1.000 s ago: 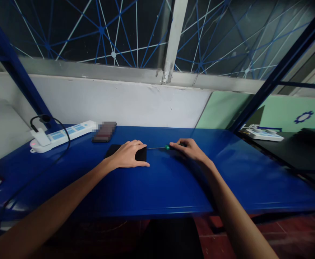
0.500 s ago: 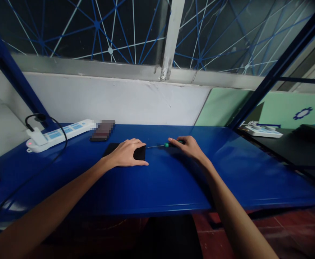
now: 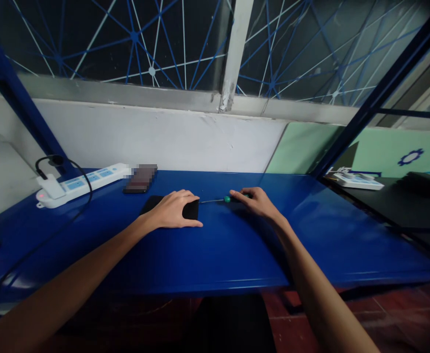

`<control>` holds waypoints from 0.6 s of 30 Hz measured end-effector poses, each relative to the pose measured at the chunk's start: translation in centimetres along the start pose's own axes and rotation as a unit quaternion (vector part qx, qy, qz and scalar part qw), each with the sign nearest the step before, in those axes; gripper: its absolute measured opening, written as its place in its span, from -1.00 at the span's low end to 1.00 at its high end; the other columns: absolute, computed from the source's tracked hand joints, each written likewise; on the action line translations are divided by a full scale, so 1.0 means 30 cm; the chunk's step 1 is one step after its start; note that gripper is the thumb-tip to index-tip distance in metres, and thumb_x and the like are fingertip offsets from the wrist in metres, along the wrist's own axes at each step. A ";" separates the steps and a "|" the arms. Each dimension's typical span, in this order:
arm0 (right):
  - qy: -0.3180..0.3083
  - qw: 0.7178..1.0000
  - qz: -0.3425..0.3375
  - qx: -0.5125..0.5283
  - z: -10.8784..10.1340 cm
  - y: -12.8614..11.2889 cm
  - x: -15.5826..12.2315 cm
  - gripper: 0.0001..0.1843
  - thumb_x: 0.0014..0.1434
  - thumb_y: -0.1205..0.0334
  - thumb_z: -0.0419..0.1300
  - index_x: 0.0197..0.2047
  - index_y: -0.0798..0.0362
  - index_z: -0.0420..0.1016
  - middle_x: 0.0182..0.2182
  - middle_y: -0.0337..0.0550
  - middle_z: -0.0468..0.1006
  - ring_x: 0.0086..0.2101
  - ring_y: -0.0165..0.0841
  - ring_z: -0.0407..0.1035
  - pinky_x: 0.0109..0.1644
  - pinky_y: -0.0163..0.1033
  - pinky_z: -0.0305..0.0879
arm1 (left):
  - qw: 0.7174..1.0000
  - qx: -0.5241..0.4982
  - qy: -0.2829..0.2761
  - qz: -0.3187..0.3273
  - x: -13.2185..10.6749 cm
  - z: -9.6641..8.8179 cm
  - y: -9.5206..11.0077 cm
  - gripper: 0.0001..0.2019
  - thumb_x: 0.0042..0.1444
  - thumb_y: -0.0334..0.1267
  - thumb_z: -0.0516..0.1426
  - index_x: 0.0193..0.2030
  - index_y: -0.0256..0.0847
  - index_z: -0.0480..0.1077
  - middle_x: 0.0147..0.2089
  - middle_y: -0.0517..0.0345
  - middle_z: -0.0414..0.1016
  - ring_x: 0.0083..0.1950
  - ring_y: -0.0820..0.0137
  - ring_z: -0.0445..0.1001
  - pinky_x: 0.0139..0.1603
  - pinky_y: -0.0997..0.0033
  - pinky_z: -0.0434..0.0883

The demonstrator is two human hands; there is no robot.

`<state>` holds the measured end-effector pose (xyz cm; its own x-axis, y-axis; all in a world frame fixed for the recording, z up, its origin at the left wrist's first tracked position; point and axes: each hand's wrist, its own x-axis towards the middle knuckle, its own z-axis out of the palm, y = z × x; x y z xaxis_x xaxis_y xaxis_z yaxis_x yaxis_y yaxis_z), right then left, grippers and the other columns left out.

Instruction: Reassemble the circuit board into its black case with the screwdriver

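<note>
Screwdriver (image 3: 227,199) points at the edge of a flat black slab (image 3: 190,211)

The slab lies flat on the blue bench (image 3: 218,260), a little left of its middle. The left hand (image 3: 174,208) covers much of it, palm down, in a wide grip: the fingers bend along the far side, while the thumb stretches out along the near side, its tip reaching past the slab's right edge.

The right hand (image 3: 259,200) has its grip closed around the screwdriver's handle, with the forefinger extended along it toward the green collar. The thin metal shaft runs nearly level to the left and ends at the slab's right edge, close to the left fingertips; whether the tip touches the slab is too small to tell.

Toward the back left of the bench stands a white power strip (image 3: 106,174) with blue socket panels and a lit red lamp. A white plug (image 3: 52,187) sits in its near end, and a black cable (image 3: 90,191) loops down from it to the bench's front left. A dark phone (image 3: 136,190), partly pixelated, lies just beside the strip's far end. A green board (image 3: 291,147) leans behind the bench, to the right.
</note>
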<state>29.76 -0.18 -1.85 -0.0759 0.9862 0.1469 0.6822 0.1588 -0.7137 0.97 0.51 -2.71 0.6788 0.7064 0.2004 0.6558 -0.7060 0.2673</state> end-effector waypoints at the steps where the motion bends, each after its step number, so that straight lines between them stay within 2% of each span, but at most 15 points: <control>1: 0.002 1.000 -0.004 -0.001 0.001 -0.001 -0.001 -0.43 0.08 -0.28 0.11 -0.59 0.07 0.31 -0.73 -0.34 0.16 -0.64 -0.50 0.04 -0.55 -0.31 -0.07 | 1.000 0.001 0.000 0.000 0.000 0.001 -0.001 -0.16 -0.03 0.37 0.08 0.25 -0.21 0.25 0.18 -0.12 0.34 0.14 0.04 0.33 0.07 0.05 0.29; 2: -0.005 1.000 -0.004 0.009 0.002 -0.002 -0.003 -0.45 0.08 -0.27 0.11 -0.57 0.08 0.32 -0.72 -0.35 0.15 -0.64 -0.51 0.03 -0.56 -0.31 -0.09 | 1.000 0.002 -0.001 0.000 0.000 0.002 -0.002 -0.16 -0.03 0.37 0.08 0.25 -0.21 0.25 0.18 -0.12 0.34 0.14 0.04 0.33 0.07 0.05 0.29; 4: -0.047 0.997 0.011 0.060 0.001 -0.002 -0.008 -0.54 0.07 -0.22 0.17 -0.41 0.07 0.36 -0.71 -0.39 0.19 -0.67 -0.52 0.04 -0.58 -0.33 -0.08 | 1.000 0.002 0.000 -0.001 0.000 0.004 -0.006 -0.15 -0.03 0.37 0.09 0.25 -0.21 0.25 0.18 -0.12 0.34 0.14 0.05 0.32 0.06 0.05 0.30; 7: -0.118 0.982 0.044 0.144 -0.005 0.001 -0.014 -0.55 0.01 -0.09 0.28 -0.19 0.02 0.28 -0.74 -0.42 0.26 -0.72 -0.48 0.10 -0.63 -0.34 -0.04 | 1.000 -0.001 0.003 0.000 0.001 0.005 -0.010 -0.17 -0.03 0.36 0.09 0.24 -0.21 0.26 0.17 -0.11 0.35 0.13 0.07 0.33 0.06 0.07 0.30; 9: -0.127 0.978 0.050 0.156 -0.009 0.002 -0.015 -0.57 0.00 -0.05 0.30 -0.22 0.01 0.25 -0.74 -0.37 0.32 -0.72 -0.44 0.16 -0.64 -0.32 0.03 | 1.000 -0.003 0.004 0.002 0.001 0.004 -0.010 -0.17 -0.03 0.35 0.09 0.24 -0.21 0.27 0.17 -0.11 0.35 0.12 0.07 0.33 0.06 0.06 0.30; 12: -0.104 0.986 0.047 0.125 -0.009 -0.002 -0.012 -0.61 0.02 -0.11 0.27 -0.38 0.03 0.29 -0.71 -0.25 0.38 -0.70 -0.42 0.21 -0.63 -0.29 0.08 | 1.000 0.000 0.003 0.001 0.001 0.004 -0.010 -0.17 -0.02 0.35 0.09 0.25 -0.22 0.26 0.17 -0.13 0.35 0.13 0.06 0.33 0.05 0.06 0.30; 15: -0.074 0.993 0.032 0.089 -0.001 -0.011 -0.010 -0.49 0.07 -0.23 0.17 -0.57 0.04 0.24 -0.73 -0.27 0.29 -0.70 -0.49 0.12 -0.63 -0.31 -0.02 | 1.000 0.003 0.005 0.002 0.000 0.007 -0.011 -0.17 -0.02 0.35 0.08 0.25 -0.19 0.25 0.18 -0.13 0.34 0.14 0.05 0.32 0.06 0.04 0.30; 18: -0.069 0.990 0.030 0.123 0.005 -0.013 -0.012 -0.47 0.14 -0.28 0.06 -0.52 0.03 0.23 -0.74 -0.36 0.16 -0.72 -0.52 0.05 -0.64 -0.33 -0.08 | 1.000 0.006 0.007 0.007 -0.001 0.006 -0.010 -0.18 -0.01 0.36 0.07 0.26 -0.17 0.24 0.17 -0.12 0.35 0.14 0.05 0.32 0.07 0.02 0.29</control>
<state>29.41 -0.60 -1.73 -0.1514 0.9884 0.0158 0.4930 0.0894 -0.8654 0.82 0.68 -2.98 0.6835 0.6967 0.2180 0.6496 -0.7167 0.2536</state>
